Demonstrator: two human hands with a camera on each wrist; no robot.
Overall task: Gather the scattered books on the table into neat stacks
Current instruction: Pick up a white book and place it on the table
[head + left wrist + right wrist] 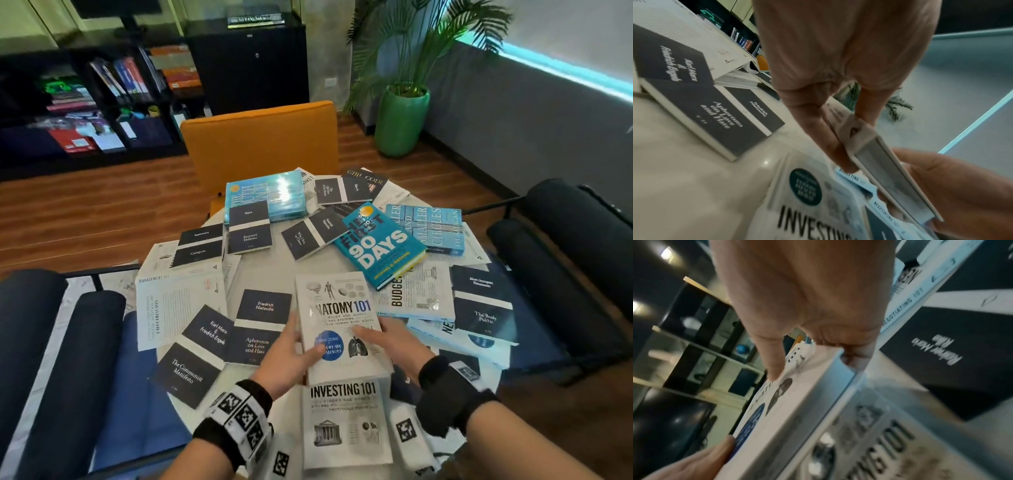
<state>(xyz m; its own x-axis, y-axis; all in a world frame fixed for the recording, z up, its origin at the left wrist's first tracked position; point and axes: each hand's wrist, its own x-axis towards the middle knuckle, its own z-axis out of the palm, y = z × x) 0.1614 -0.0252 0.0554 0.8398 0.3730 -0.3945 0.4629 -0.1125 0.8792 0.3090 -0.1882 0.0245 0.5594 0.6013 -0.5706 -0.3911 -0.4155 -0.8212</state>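
We held the Anatomy 101 book (337, 322) between both hands, lifted over Investing 101 (346, 423) at the table's (263, 270) six o'clock edge. Our left hand (286, 356) pinched its left edge, thumb on the cover; our right hand (390, 337) gripped the right edge likewise. Other books lay scattered from nine to three o'clock.

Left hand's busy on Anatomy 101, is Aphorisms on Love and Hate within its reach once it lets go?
Probably yes. Aphorisms on Love and Hate lies face up just beside the left hand, nothing on top. But that hand grips Anatomy 101 together with the right hand.
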